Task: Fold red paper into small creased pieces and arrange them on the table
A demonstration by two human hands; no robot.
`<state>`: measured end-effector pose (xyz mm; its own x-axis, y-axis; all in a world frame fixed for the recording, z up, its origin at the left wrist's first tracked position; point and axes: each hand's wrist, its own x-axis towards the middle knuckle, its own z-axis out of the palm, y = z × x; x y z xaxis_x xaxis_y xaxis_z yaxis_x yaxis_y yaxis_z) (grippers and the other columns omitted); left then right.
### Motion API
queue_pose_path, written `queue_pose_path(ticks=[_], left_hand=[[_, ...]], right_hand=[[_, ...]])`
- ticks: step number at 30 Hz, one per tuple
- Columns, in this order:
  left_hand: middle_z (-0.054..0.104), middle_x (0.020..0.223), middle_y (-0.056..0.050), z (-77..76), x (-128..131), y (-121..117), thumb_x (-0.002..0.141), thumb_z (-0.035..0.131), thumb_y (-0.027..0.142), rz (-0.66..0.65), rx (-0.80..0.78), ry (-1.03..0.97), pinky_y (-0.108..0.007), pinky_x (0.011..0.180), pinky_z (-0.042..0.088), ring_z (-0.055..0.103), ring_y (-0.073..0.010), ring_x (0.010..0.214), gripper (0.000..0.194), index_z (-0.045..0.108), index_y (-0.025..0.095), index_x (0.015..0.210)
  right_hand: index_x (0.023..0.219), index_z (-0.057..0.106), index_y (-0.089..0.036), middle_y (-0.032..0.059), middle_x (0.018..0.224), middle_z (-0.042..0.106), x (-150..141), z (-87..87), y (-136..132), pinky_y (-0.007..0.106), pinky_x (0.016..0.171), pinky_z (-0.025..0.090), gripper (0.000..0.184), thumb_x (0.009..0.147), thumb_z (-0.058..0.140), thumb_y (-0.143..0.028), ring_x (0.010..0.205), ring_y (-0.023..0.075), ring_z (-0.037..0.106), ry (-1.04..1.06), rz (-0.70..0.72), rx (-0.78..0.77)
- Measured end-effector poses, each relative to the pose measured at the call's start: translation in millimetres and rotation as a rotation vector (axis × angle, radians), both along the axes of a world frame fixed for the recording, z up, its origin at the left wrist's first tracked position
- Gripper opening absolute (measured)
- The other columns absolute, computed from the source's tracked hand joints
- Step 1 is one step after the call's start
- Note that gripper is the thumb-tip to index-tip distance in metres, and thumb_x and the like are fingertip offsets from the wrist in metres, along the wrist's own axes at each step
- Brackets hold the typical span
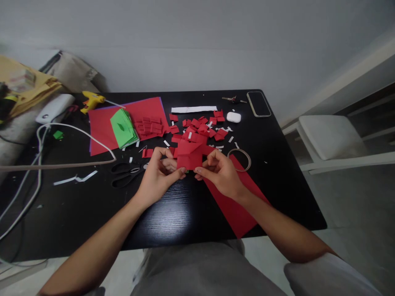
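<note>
Between my hands is a folded piece of red paper, raised a little over the dark table. My left hand pinches its lower left corner between thumb and fingers. At the lower right corner my right hand grips it in the same way. Just beyond lies a loose heap of small folded red paper pieces with white paper scraps among them. Black-handled scissors rest beside my left hand, their blades partly hidden by it. A large red paper sheet lies partly beneath my right forearm.
A green folded paper stack lies on red sheets at the left, near a yellow glue gun. Looped cables cross the left side. A wire coil, white case, keys and phone sit right.
</note>
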<state>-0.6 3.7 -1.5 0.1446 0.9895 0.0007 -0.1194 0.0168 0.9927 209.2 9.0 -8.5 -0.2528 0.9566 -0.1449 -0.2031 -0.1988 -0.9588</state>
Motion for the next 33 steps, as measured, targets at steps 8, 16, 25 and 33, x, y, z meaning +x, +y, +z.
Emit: queue_pose_path(ticks=[8, 16, 25, 33], left_hand=[[0.075, 0.073, 0.003, 3.6, -13.8, 12.2, 0.082, 0.084, 0.029, 0.178, 0.067, 0.012, -0.028, 0.069, 0.061, 0.072, -0.0142, 0.063, 0.038, 0.049, 0.023, 0.095], [0.077, 0.104, -0.007, 6.4, -13.4, 8.4, 0.090, 0.080, 0.040, 0.064, 0.008, 0.076, -0.025, 0.080, 0.059, 0.073, -0.0171, 0.092, 0.034, 0.069, 0.021, 0.115], [0.068, 0.072, 0.002, 8.5, -8.6, 4.7, 0.083, 0.085, 0.027, -0.064, -0.053, -0.026, -0.024, 0.060, 0.057, 0.067, -0.0126, 0.060, 0.021, 0.067, 0.020, 0.091], [0.066, 0.077, 0.000, 4.6, -11.6, 3.4, 0.081, 0.086, 0.030, 0.077, -0.053, 0.102, -0.022, 0.055, 0.047, 0.058, -0.0110, 0.061, 0.017, 0.078, 0.020, 0.093]], right_hand=[[0.098, 0.055, -0.026, -0.0051, 0.079, 0.069, 6.0, 2.4, 4.3, 0.034, 0.076, 0.064, 0.034, 0.082, 0.084, -0.032, 0.072, 0.0160, 0.075, -0.018, -0.023, 0.041], [0.089, 0.071, -0.025, -0.0010, 0.080, 0.070, 9.3, 9.0, 3.0, 0.031, 0.067, 0.058, 0.011, 0.081, 0.065, -0.020, 0.071, 0.0159, 0.065, -0.067, 0.028, 0.109], [0.100, 0.076, -0.028, 0.0028, 0.101, 0.075, 3.7, 5.3, 1.9, 0.035, 0.076, 0.066, 0.011, 0.093, 0.074, -0.036, 0.088, 0.0197, 0.072, -0.109, -0.064, 0.222], [0.111, 0.078, -0.030, 0.0021, 0.110, 0.078, 6.0, 7.8, -3.5, 0.039, 0.090, 0.067, 0.019, 0.092, 0.076, -0.028, 0.100, 0.0208, 0.075, -0.086, 0.023, 0.242]])
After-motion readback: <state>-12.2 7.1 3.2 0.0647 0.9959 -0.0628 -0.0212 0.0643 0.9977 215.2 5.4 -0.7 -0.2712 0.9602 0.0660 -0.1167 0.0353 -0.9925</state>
